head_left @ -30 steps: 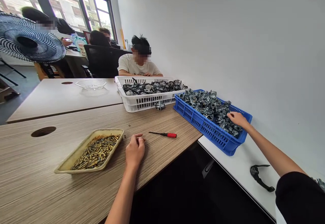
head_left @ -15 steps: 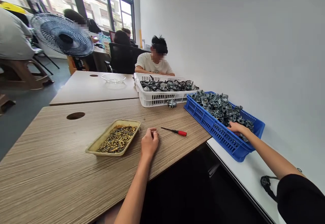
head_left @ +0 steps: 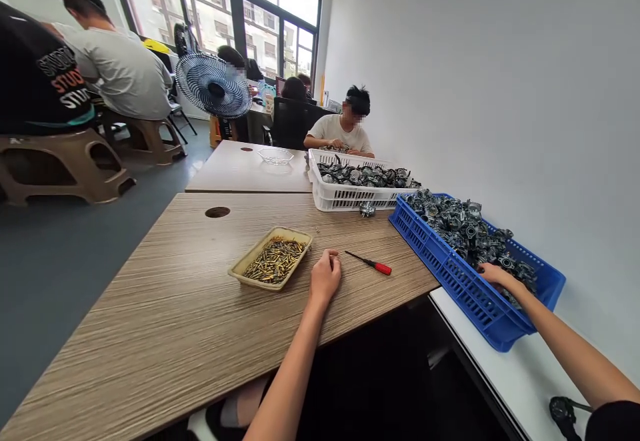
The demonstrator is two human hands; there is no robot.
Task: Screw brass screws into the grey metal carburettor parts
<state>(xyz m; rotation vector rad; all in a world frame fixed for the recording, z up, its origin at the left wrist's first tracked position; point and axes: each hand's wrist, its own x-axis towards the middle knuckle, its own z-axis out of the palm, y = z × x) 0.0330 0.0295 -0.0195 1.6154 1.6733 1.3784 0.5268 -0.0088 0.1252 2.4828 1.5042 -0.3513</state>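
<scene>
My left hand [head_left: 325, 275] rests on the wooden table [head_left: 165, 294], its fingers curled; whether anything is inside them is hidden. To its left stands a yellowish tray [head_left: 237, 271] of small brass-coloured parts. A screwdriver with a red handle [head_left: 383, 268] lies to its right. My right hand [head_left: 493, 274] reaches over the near side of the blue basket [head_left: 470, 297], its fingertips among the grey metal parts [head_left: 470, 231]; what they touch is hidden.
Behind is a white basket [head_left: 345, 199] of metal parts, with one metal part [head_left: 367, 209] before it. A clear dish [head_left: 276, 155] sits farther back. A person [head_left: 345, 131] sits beyond the white basket. A fan [head_left: 214, 86] and seated people are at the left.
The view has turned left, so the table and baskets appear farther right and more seated people show. My left hand stays on the table and my right hand stays in the blue basket.
</scene>
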